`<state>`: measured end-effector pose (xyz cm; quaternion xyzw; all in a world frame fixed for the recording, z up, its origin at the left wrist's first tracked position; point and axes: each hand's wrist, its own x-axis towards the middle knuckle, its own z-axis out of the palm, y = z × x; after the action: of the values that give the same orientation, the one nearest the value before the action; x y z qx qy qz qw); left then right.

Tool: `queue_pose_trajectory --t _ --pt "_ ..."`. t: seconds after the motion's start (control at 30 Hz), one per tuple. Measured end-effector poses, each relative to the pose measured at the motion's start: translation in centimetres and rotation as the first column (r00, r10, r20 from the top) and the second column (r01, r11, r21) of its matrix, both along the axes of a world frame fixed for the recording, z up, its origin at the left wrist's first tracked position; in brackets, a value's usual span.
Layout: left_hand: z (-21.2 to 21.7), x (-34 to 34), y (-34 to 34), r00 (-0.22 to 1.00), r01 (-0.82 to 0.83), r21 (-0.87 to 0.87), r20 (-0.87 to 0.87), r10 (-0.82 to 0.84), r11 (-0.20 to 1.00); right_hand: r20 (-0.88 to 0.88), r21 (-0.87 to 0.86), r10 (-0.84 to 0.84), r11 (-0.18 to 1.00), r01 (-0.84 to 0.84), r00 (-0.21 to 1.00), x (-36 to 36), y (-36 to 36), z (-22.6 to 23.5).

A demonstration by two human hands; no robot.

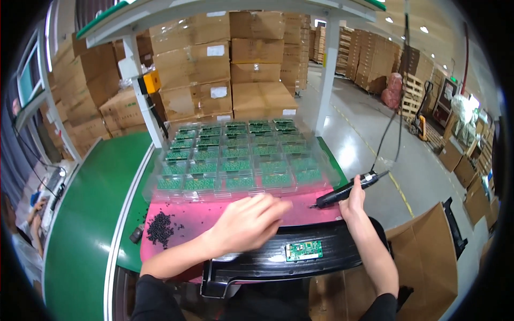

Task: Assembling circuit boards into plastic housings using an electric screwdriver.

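Right hand (354,203) with fingers wrapped round black electric screwdriver (334,197), left hand (246,222), finger grip too blurry to tell, black panel (257,260) below, clear circuit-board trays (235,193) ahead, white-labelled cardboard boxes (193,69) behind

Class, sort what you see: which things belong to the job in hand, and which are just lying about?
Likely part of the job:
black power driver, in the right hand
black panel
green board, lying on the panel
small black parts, piled up
clear tray

Apparently just lying about:
cardboard boxes, stacked
wooden pallet
red bundle
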<state>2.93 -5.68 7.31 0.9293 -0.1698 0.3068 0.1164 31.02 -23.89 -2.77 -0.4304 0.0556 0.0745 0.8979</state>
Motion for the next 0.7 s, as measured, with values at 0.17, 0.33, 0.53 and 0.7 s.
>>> queue_pose_trajectory --t 0.17,0.33,0.53,0.7 --pt "-7.5 1.7 3.6 0.752 -0.131 0.096 -0.638 0.162 0.987 0.093 -0.384 0.169 0.915 -0.122 0.981 -3.8 -3.5 3.8" --pt "-7.3 0.8 4.3 0.712 -0.118 0.059 -0.691 0.126 0.991 0.736 -0.64 0.61 0.768 0.008 0.292 -14.3 -6.6 14.5" --pt "-5.9 1.3 5.2 0.692 -0.075 0.085 -0.713 0.113 0.994 0.879 -0.238 0.434 0.759 0.607 -0.197 -22.2 -9.2 21.3" --pt "-5.2 -3.1 4.4 0.738 -0.26 0.166 -0.601 0.307 0.951 0.839 -0.477 0.544 0.727 0.494 0.01 -25.1 -20.0 14.4"
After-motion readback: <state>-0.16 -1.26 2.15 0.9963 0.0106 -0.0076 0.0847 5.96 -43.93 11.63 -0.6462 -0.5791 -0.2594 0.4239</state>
